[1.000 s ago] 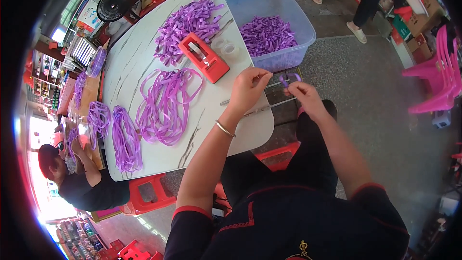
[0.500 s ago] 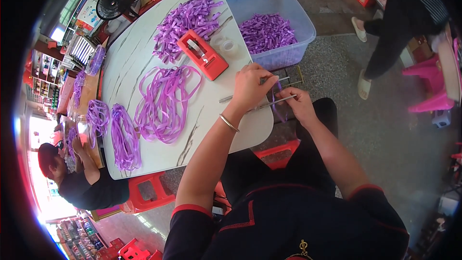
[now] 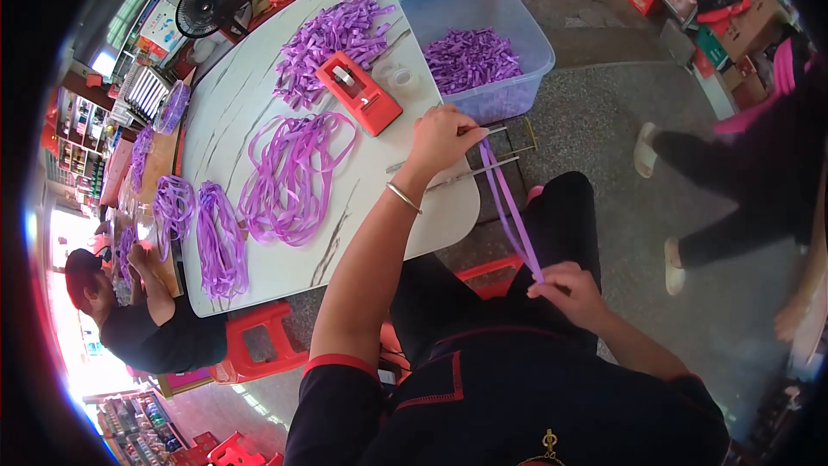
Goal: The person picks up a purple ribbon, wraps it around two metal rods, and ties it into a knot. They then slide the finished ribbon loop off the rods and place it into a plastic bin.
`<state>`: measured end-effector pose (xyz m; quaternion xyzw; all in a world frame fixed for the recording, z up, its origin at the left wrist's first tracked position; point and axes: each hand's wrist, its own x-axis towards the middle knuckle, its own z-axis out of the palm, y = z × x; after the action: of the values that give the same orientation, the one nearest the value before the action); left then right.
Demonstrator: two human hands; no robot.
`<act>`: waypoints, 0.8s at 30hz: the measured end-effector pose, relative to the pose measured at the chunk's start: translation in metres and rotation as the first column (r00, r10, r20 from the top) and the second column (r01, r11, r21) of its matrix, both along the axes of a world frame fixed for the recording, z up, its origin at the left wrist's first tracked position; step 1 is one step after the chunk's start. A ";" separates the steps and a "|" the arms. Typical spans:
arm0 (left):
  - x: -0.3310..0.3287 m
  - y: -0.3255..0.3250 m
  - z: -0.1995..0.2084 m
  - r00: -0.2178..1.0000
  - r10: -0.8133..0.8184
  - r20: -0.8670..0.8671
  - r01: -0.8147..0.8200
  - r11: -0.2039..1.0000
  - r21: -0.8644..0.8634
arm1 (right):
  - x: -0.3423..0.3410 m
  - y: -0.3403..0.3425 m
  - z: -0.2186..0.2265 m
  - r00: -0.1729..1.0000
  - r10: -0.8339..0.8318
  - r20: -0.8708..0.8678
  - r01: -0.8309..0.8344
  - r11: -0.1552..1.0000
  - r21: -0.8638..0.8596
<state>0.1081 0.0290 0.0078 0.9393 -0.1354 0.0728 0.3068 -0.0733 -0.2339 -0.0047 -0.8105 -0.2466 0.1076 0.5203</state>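
A purple ribbon point(image 3: 517, 216) runs taut in two strands from my left hand point(image 3: 444, 140) to my right hand point(image 3: 571, 295). My left hand, closed, pinches its upper end at the table's right edge. Over my lap, my right hand grips the lower end between thumb and fingers. Thin metal rods point(image 3: 466, 176) stick out past the table edge beneath my left hand, and the ribbon passes by them. Whether my left fingers also hold a rod is hidden. A red tape dispenser point(image 3: 360, 95) stands on the table beyond my left hand.
The white marbled table point(image 3: 362, 198) carries a heap of short purple ribbon pieces point(image 3: 332, 39) and looped ribbon bundles point(image 3: 293, 177). A clear plastic bin point(image 3: 526, 78) holds more pieces. A seated co-worker point(image 3: 142, 311) is at far left; another person point(image 3: 733, 207) walks at right.
My right hand has left the rod and drawn back toward my body, stretching the ribbon out. My left hand has barely shifted. The walking person has moved nearer on the right.
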 end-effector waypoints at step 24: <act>-0.002 0.000 0.004 0.993 0.030 -0.112 -0.030 1.000 -0.005 | -0.026 -0.027 0.052 0.957 0.265 -0.114 -0.240 0.950 0.198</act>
<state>0.1063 0.0292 0.0115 0.9428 -0.1038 0.0252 0.3158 -0.0992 -0.2610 0.0473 -0.7116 -0.3204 0.2066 0.5902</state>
